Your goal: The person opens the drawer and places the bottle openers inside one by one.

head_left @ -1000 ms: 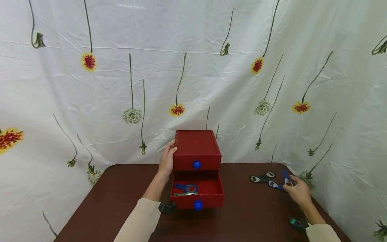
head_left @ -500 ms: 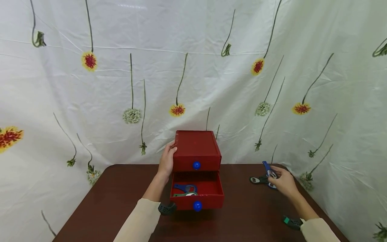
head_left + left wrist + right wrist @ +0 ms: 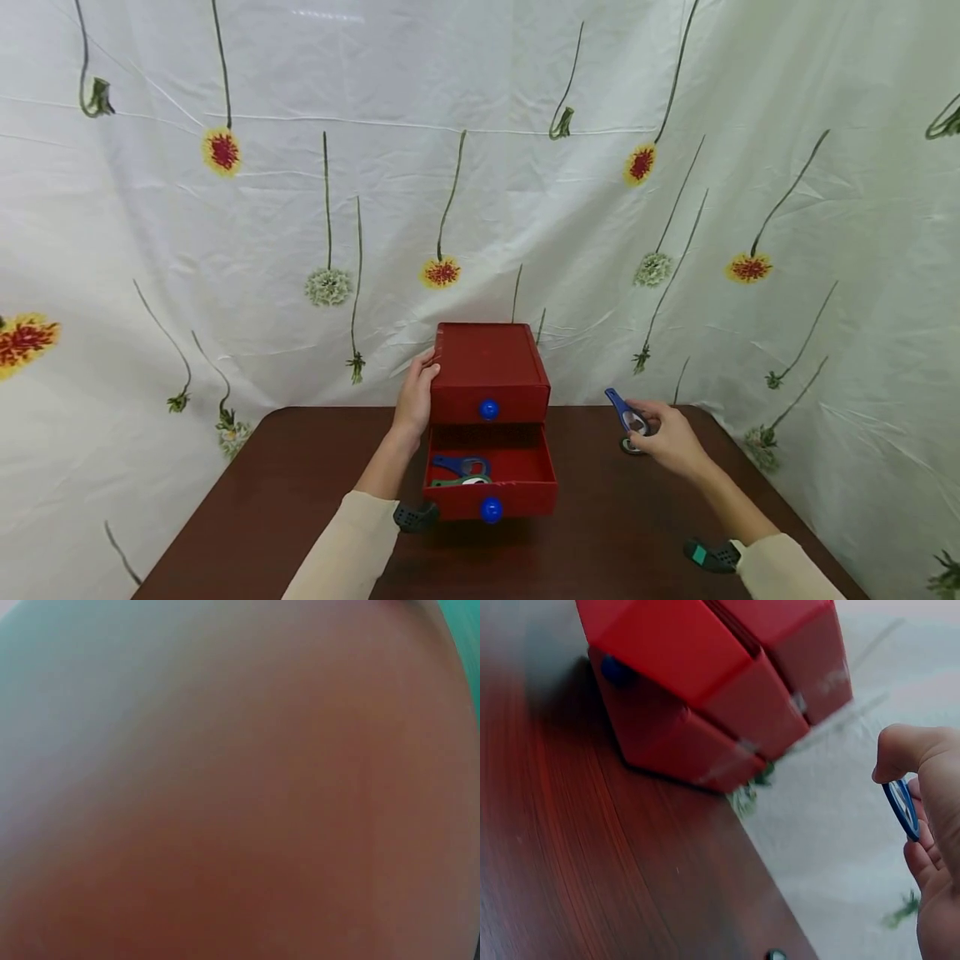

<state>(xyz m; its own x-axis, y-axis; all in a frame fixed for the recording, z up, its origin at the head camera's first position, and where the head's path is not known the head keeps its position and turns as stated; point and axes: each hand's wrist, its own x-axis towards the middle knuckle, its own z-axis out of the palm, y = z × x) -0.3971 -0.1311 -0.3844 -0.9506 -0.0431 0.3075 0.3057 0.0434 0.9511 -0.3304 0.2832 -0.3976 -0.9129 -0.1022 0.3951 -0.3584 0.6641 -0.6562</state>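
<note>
One blue tool [image 3: 619, 404] is up in the right hand [image 3: 670, 437], over the brown desk [image 3: 300, 483], in from its back right corner. That hand's grip is closed: thumb and fingers pinch the tool by its round end. The head view shows the tool's long handle poking out to the back and left. The right wrist view shows just part of its blue rim between thumb and fingers.

Near the middle of the desk's back edge stands a red box [image 3: 487, 354]. The left hand [image 3: 412, 402] touches its left side. I cannot tell if that grip is closed on the box, since the left wrist view is only a close-up blur.

The low drawer [image 3: 517, 500] is pulled out. Only the head view lets me look in, at a second blue tool [image 3: 450, 462] and a green tool [image 3: 457, 481]. The right wrist view shows the outside of the box instead. A dark tool [image 3: 628, 447] lies on the desk near the back edge, mostly hidden by the right hand in the head view.
</note>
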